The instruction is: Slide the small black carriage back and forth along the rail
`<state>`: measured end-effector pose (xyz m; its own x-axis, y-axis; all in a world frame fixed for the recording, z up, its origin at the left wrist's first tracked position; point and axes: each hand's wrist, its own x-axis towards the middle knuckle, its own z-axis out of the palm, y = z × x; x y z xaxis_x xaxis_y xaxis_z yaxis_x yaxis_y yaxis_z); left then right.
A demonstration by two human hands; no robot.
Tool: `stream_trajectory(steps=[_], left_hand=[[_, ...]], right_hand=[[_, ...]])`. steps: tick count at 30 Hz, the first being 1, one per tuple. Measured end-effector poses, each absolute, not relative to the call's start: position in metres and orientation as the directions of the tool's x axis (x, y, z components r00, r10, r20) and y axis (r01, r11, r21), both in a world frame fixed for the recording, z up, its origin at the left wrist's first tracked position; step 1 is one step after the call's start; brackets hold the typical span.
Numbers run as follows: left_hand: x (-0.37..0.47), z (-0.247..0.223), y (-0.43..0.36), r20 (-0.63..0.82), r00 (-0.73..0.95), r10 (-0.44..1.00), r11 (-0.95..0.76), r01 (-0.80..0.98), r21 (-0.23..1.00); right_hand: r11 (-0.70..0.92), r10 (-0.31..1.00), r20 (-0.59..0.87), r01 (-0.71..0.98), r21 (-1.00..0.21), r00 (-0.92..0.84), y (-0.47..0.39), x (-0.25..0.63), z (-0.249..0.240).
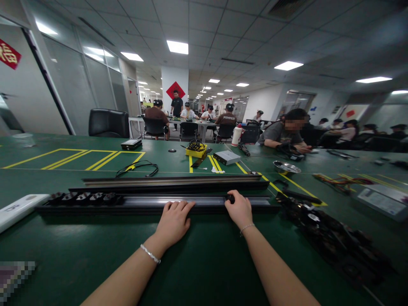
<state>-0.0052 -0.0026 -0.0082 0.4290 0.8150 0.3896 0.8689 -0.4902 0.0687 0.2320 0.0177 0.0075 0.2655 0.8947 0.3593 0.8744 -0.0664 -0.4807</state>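
A long black rail (204,209) with a shiny inner channel lies across the green table in front of me. Several black socket-like modules (83,198) sit in a row at its left end. My left hand (174,219) is closed over the rail's near edge around its middle, fingers on top and thumb on the near side. Farther right, my right hand (239,209) pinches a small black piece (230,198) at the channel. The fingers partly hide that piece, so its exact kind does not show.
Behind lies a second long black rail (172,182). A pile of black modules (338,238) spreads on the right, near a metal bowl (287,167) and a grey metal box (382,199). A white case (22,208) lies left. A yellow basket (195,149) holds cables; a person (283,134) leans on the table.
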Motion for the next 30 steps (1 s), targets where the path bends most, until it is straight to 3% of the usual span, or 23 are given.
stream_trajectory(steps=[30], left_hand=[[-0.0053,-0.0078,-0.003,0.383,0.434,0.815,-0.499,0.862,0.085]], right_hand=[[-0.056,0.898,0.369,0.893,-0.446,0.24,0.0171,0.235,0.0095]])
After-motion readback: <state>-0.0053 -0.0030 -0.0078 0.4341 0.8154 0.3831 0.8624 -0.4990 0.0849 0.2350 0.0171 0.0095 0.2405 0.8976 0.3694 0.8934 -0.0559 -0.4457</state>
